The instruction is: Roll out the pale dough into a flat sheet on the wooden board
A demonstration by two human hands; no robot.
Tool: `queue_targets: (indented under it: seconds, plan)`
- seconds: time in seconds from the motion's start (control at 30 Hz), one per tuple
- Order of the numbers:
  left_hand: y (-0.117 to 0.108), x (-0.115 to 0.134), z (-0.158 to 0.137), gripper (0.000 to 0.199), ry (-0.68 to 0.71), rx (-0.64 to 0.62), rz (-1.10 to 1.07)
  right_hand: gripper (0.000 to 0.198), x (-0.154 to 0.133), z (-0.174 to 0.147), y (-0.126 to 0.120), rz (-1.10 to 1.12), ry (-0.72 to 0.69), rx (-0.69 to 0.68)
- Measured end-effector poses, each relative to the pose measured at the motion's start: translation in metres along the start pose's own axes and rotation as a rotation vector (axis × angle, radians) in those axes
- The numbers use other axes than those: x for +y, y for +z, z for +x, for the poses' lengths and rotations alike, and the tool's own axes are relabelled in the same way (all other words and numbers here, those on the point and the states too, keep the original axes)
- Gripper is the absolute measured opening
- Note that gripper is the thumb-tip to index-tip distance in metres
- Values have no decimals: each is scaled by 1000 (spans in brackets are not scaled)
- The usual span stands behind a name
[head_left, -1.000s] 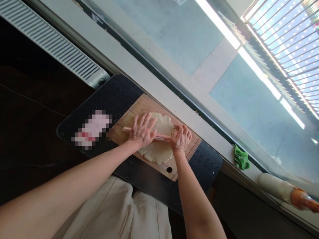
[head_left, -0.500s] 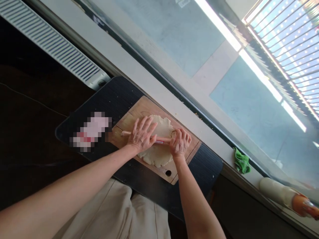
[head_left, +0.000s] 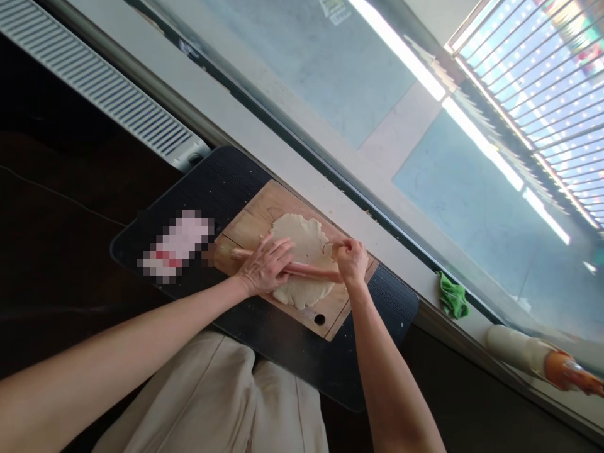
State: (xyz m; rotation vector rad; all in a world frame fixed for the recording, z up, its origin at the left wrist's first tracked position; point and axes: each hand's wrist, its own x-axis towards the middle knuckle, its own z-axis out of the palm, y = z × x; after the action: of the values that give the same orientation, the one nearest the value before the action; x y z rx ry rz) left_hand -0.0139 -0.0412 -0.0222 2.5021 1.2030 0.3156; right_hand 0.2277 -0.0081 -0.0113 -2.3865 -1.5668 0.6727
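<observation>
A pale sheet of dough (head_left: pixel 302 236) with a ragged edge lies on a wooden cutting board (head_left: pixel 255 211). Across it, at a slant, runs a wooden rolling pin (head_left: pixel 309 270). My left hand (head_left: pixel 267 264) holds the pin near its left part, fingers over it and thumb on the near side. My right hand (head_left: pixel 352 259) is closed at the dough's right edge, by the pin's right end. Its fingertips are close to a crack in the dough; what they hold, if anything, is hidden.
The board sits on a small dark table (head_left: pixel 221 173) against a white windowsill (head_left: pixel 302 170). A green cloth (head_left: pixel 453 296) and a whitish bottle (head_left: pixel 514 348) are on the sill. A blurred pinkish item (head_left: pixel 184 239) lies at the table's left, and a radiator (head_left: pixel 108 88) stands beyond.
My right hand has come off its flat grip on the pin and closed by the dough's edge. My left hand has shifted slightly left and nearer; the pin's right end now slants nearer me.
</observation>
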Motion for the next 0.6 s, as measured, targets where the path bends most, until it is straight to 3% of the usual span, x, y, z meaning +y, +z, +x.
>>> queue_targets:
  seconds: [0.17,0.43,0.6]
  plan:
    - [0,10,-21,36,5,-61,-16,19,-6,-25,-4,-33,92,-159]
    - [2,11,-19,36,-13,-46,18,12,-20,-31,6,-127,113,-156]
    - [1,12,-20,35,-15,-43,8,21,-15,-35,7,-42,66,-93]
